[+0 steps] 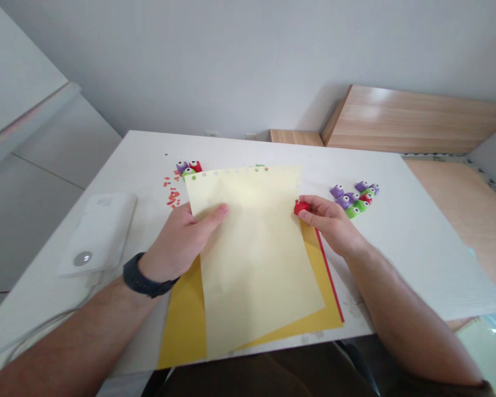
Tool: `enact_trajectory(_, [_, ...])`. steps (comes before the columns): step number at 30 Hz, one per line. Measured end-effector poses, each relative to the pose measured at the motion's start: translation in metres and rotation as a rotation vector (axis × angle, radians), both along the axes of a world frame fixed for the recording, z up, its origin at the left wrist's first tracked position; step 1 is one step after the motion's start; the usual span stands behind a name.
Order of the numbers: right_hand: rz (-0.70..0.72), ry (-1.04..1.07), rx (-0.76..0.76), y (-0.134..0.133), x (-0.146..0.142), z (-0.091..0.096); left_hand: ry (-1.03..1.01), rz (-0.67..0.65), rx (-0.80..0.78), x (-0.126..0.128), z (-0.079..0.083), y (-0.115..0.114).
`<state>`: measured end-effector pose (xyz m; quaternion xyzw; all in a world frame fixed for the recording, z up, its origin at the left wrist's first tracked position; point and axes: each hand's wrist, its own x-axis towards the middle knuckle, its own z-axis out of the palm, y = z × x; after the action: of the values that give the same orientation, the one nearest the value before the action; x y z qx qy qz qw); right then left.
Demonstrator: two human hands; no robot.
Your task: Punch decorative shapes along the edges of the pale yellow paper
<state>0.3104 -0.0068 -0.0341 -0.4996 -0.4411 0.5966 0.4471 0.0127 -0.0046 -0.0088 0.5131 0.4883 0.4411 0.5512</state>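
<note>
Forearms [413, 325] cross the table edge [357, 333], right fingers [312, 216] pinching a red punch [300, 208].

Bright, even light; soft shadows; edges warped

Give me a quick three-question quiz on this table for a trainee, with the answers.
1. True or false: the left hand holds the pale yellow paper sheet.
2. What does the right hand pinch?
3. Which hand are the loose red paper cutouts nearer to?

Key:
1. True.
2. A red plastic craft punch.
3. The left hand.
</note>
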Motion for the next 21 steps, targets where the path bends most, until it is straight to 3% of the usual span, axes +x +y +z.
enact_trajectory(21, [-0.037, 0.005, -0.014, 0.0014, 0.0043, -0.0065, -0.029, -0.04, 0.0, -0.0043, -0.0026, -0.0001])
